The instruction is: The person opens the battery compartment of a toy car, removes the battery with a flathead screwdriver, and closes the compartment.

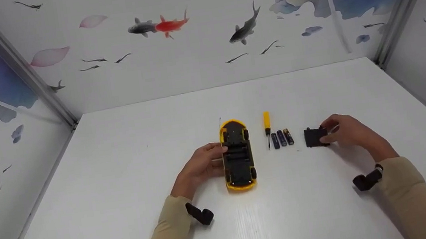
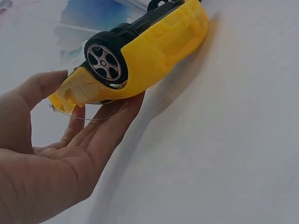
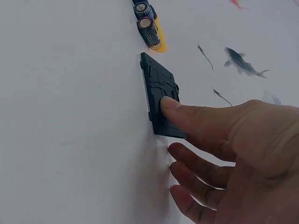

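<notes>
A yellow toy car (image 1: 241,176) lies upside down with its black underside facing up. Its battery compartment (image 1: 237,155) is uncovered, showing the slots inside. My left hand (image 1: 202,164) holds the car from its left side; in the left wrist view the thumb is at the yellow body and the fingers reach beneath it, near a wheel (image 2: 104,64). Farther right, my right hand (image 1: 348,132) pinches a black battery cover (image 1: 314,138) by its right edge. The right wrist view has the thumb on the cover's face (image 3: 159,81), with the other fingers below.
Between car and cover lie three batteries (image 1: 282,138) side by side. Just left of them is a screwdriver (image 1: 266,120) with a yellow handle, its tip toward me. A thin antenna (image 1: 220,122) sticks out at the car's far end. Printed panels (image 1: 204,54) border the white table (image 1: 122,180).
</notes>
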A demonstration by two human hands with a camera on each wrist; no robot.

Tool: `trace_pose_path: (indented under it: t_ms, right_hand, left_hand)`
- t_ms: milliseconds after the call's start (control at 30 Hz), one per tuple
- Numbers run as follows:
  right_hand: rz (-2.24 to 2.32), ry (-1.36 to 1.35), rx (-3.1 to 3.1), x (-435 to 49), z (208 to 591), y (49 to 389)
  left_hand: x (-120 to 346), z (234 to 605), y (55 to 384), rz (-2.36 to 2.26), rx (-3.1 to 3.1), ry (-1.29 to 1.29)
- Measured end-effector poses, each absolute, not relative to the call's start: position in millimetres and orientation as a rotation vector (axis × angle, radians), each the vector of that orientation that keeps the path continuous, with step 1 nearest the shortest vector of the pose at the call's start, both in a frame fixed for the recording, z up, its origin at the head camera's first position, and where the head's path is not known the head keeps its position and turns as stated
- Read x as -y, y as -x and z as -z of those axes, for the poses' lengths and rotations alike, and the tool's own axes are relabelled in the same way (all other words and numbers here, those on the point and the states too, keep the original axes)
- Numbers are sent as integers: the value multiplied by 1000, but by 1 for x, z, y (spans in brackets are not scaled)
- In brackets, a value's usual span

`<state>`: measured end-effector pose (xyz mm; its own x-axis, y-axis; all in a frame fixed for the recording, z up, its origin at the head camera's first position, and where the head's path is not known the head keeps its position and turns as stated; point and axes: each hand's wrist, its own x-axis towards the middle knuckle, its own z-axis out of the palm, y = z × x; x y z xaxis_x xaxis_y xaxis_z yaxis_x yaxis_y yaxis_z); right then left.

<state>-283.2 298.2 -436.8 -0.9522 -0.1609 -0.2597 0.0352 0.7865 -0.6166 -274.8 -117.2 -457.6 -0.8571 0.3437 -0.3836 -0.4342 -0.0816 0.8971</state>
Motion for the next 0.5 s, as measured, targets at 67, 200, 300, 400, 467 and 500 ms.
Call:
trace_pose_path:
  t_ms: [67,200,300,400,467,500]
  right_hand:
    - [958,91,-2676,-298,437,284]
    - [1018,81,-2669,-298,437,285]
    - [1075,76,-2662,-298,437,285]
    - [1120,78,-2658,-298,435,284]
    - [1154,90,-2656,-297,434,283]
    - [1164,100,-2659,-297,433,282]
  left_hand:
    - [118,458,275,-1982,-1688,102]
    - [119,458,274,-1981,-1692,105]
    - [120,460,275,-1986,-1690,100]
    - [120,463,275,-1982,-1692,87]
    - [120,464,275,-1977,-1699,73]
    - [119,465,275,-1973,-1704,68]
